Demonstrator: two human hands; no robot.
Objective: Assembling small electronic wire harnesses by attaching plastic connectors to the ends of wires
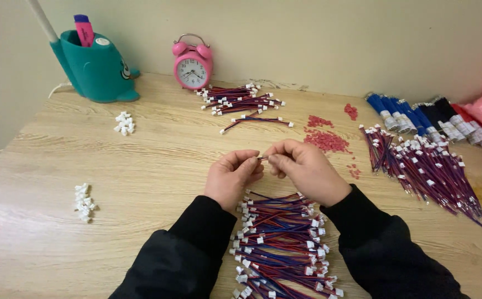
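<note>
A short red-and-blue wire lead (262, 158) is pinched between the fingertips of the left hand (231, 178) and right hand (302, 169), above the heap of finished red-and-blue leads with white plugs (282, 243); a fitting step is judged underway; steady alignment is needed next.

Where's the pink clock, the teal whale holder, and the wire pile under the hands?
pink alarm clock (193, 71): head view, on its white dial.
teal whale holder (94, 72): head view, on its body.
wire pile (282, 243): head view, middle of the heap.

Head camera looks down (closely) at table (141, 166).
</note>
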